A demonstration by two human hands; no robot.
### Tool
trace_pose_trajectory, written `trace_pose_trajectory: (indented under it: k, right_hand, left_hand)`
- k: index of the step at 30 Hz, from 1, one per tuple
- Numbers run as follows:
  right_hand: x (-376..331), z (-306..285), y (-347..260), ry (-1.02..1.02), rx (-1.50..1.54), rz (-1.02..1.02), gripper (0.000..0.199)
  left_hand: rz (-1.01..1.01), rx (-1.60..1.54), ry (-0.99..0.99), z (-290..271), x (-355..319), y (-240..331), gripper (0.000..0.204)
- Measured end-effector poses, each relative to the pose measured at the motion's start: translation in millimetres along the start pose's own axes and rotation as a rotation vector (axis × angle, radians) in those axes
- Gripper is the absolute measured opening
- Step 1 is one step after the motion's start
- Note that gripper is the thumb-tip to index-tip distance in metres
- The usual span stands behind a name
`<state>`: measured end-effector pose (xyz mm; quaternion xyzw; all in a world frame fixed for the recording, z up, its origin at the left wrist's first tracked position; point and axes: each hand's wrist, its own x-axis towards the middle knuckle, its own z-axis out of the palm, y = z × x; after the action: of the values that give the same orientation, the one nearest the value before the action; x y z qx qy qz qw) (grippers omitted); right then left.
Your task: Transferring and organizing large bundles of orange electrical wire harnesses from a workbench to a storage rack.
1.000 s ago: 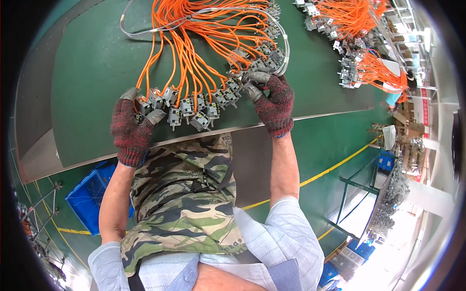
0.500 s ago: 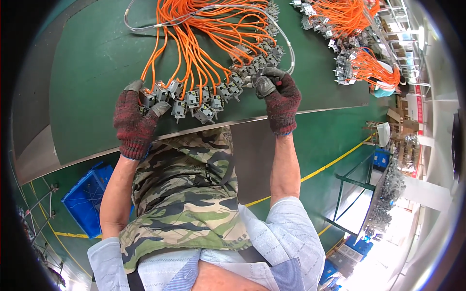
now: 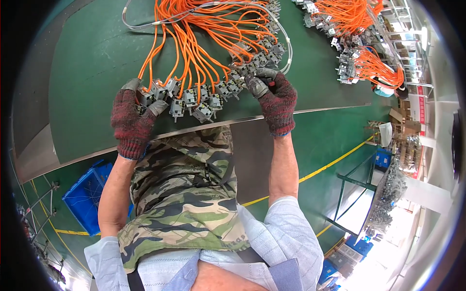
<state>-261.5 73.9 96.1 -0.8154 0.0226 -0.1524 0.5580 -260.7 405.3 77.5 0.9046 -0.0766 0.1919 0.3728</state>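
Observation:
Several small grey box-shaped switch units [image 3: 191, 97] lie in a curved row along the near part of the green table, each fixed to an orange cable [image 3: 194, 58]. My left hand [image 3: 133, 114], in a dark red knitted glove with grey fingertips, is closed round a grey switch unit [image 3: 145, 98] at the row's left end. My right hand [image 3: 277, 102], gloved alike, has its fingers bent together beside the units at the row's right part; what sits between its fingertips is hidden. A grey cable [image 3: 290, 46] loops over the orange bundle and runs down close to this hand.
The green table's [image 3: 97, 82] metal front edge [image 3: 213, 124] runs just before my body. More orange-cabled units [image 3: 347, 65] lie at the far right. A blue crate [image 3: 87, 199] stands on the floor at left. At right are a green-framed stand [image 3: 357, 182] with grey parts and cardboard boxes.
My right hand has shifted slightly left, its thumb now nearer the row of units. The left hand keeps its hold at the left end, almost in the same place.

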Motion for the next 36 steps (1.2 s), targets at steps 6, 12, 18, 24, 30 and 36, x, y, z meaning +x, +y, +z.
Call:
trace_pose_trajectory:
  k: [6, 12, 18, 24, 30, 36]
  right_hand:
    - [-19.5, 21.5, -14.2, 0.115, 0.225, 0.118, 0.026]
    - [-15.9, 24.5, 0.6, 0.078, 0.147, 0.119, 0.026]
    - [-15.2, 17.7, 8.1, -0.022, 0.075, 0.026, 0.027]
    - [-32.4, 25.1, -24.4, 0.172, 0.206, 0.051, 0.032]
    - [-50.6, 35.6, -19.0, 0.214, -0.033, -0.003, 0.039]
    - [-54.2, 39.5, -29.7, 0.204, -0.150, 0.033, 0.038]
  left_hand:
    - [-0.023, -0.013, -0.024, -2.0, 1.4, 2.5, 0.068]
    - [-0.025, -0.013, -0.025, 0.2, 1.0, 0.9, 0.068]
    - [0.001, -0.003, -0.009, -0.9, 1.1, 0.8, 0.069]
    - [-0.022, -0.008, -0.027, -0.8, 2.9, 6.3, 0.068]
    - [-0.012, -0.020, -0.018, -1.1, 1.9, 3.4, 0.068]
    - [-0.002, -0.020, -0.011, 2.5, 2.2, 3.4, 0.069]
